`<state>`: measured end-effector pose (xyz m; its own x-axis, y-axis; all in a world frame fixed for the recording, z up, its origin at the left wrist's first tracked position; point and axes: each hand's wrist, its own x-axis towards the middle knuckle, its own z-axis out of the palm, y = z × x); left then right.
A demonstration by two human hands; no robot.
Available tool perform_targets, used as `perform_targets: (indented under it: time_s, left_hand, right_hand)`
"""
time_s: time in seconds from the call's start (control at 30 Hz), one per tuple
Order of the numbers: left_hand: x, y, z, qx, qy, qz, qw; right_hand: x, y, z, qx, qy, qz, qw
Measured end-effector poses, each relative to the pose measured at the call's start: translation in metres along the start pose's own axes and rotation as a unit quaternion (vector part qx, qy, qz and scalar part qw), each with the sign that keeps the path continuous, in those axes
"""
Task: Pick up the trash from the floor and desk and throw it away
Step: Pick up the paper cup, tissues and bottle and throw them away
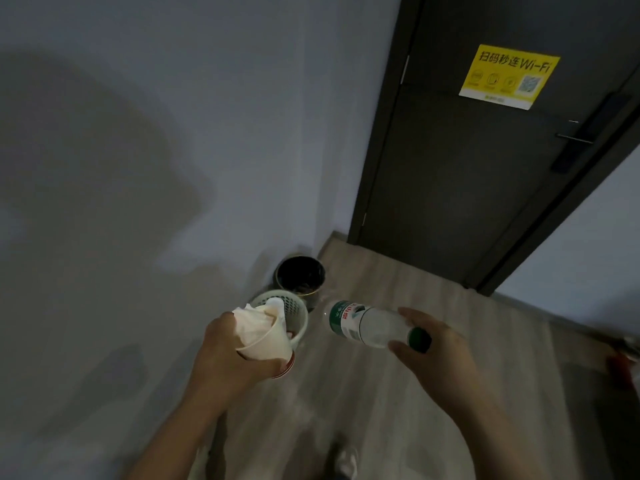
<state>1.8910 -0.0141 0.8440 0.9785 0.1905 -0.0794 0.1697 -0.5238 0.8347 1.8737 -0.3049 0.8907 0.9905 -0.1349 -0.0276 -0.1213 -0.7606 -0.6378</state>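
While both hands were loaded, neither item was dropped yet. Left hand [228, 348] had its fingers [263, 368] curled round the paper cup [268, 344], with crumpled tissue [254, 318] stuffed in its mouth. The cup hung tilted over the near rim of the green basket [299, 320]. Right hand [440, 344] pinched the water bottle [363, 323] near its green cap [419, 339], thumb on top and fingers under. The bottle lay roughly level, base toward the basket, beside it and not over it.

Risks, my read:
- Tissue sat proud of the cup and looked loose. More tilt and it could slide out early and land outside the basket.
- Bottle looked about as long as the basket mouth is wide. Dropped flat, it'd probably bridge the rim, bounce off and roll across the floor [381, 393]. Base-first seemed safer.
- Holding at the cap end left a long overhang, so the pinch could twist or slip.
- Basket looked light. A knock from either item could tip it or shove it into the black bin [299, 266].

Room:
- Wall [138, 202] ran tight along the basket's cup side, no slack there.
- Black bin sat just beyond the basket. Couldn't tell if they touched.
- Dark door [467, 185] was well beyond the basket.
- Open floor lay on the basket's bottle side and its near side, so I'd approach from there.
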Motion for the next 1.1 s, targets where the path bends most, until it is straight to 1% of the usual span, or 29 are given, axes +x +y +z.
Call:
perform_targets:
  time_s: [0.2, 0.43, 0.57, 0.83, 0.97, 1.1]
  left_hand:
    - [0.104, 0.008, 0.047, 0.030, 0.007, -0.033, 0.999]
    - [0.211, 0.005, 0.092, 0.071, 0.004, -0.096, 0.993]
    - [0.260, -0.007, 0.115, 0.093, 0.015, -0.123, 0.988]
    - [0.360, -0.068, 0.156, 0.093, -0.022, -0.190, 0.977]
    - [0.399, -0.100, 0.172, 0.134, -0.032, -0.224, 0.965]
    - [0.428, -0.123, 0.188, 0.146, -0.047, -0.243, 0.958]
  right_hand:
    - [0.131, 0.025, 0.006, -0.016, -0.032, -0.015, 0.999]
    - [0.271, 0.035, 0.019, -0.024, -0.111, -0.021, 0.993]
    - [0.326, 0.036, 0.044, -0.032, -0.130, -0.011, 0.991]
    - [0.416, 0.030, 0.104, -0.065, -0.177, 0.007, 0.982]
    - [0.451, 0.033, 0.133, -0.061, -0.186, 0.020, 0.981]
    - [0.480, 0.040, 0.166, -0.066, -0.201, 0.021, 0.977]
